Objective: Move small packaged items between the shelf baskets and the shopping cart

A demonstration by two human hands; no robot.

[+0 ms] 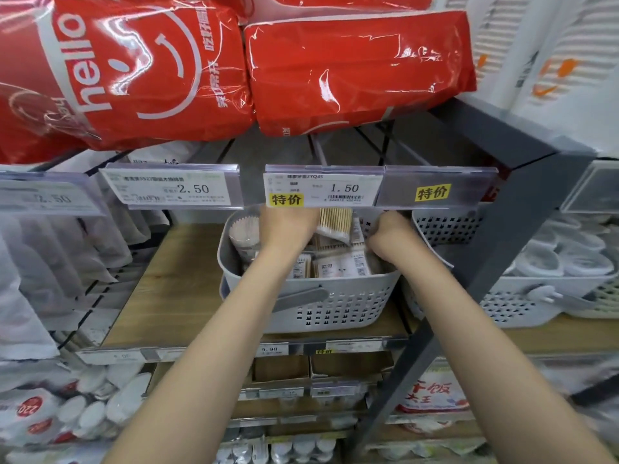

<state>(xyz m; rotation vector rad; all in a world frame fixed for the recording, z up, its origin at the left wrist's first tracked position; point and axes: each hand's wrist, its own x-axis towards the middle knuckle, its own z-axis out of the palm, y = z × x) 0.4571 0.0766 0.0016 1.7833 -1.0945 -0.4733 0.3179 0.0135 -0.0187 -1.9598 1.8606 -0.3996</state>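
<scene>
Setting: a store aisle; a wooden shelf [174, 279] on a grey metal frame [495, 262], with price tags [170, 189] clipped along the rail above it.
Upper shelf: glossy red packs [351, 68] lie overhead, their undersides close above the rail.
Far left: pale bagged goods [50, 256] hang beside the wooden shelf.
Shelf basket [335, 306]: light grey plastic, perforated front wall, standing on the wooden shelf under the tag marked 1.50; bare wood lies open to its left, and a second perforated basket [445, 229] is just beside it on the right.
Clearance: the gap between the price rail and the basket rim is narrow; both forearms pass through it from below.
Left hand [288, 229]: inside the basket at the rear; its grip is curled round a clear packet of wooden sticks [335, 222].
Small packets [338, 266]: flat, transparent, with white barcode labels, packed upright in the basket's middle; a round tub of white-tipped swabs [244, 232] stands at its left end.
Right hand [390, 236]: inside the basket's right rear; fingers curled under; what the grip holds cannot be told.
</scene>
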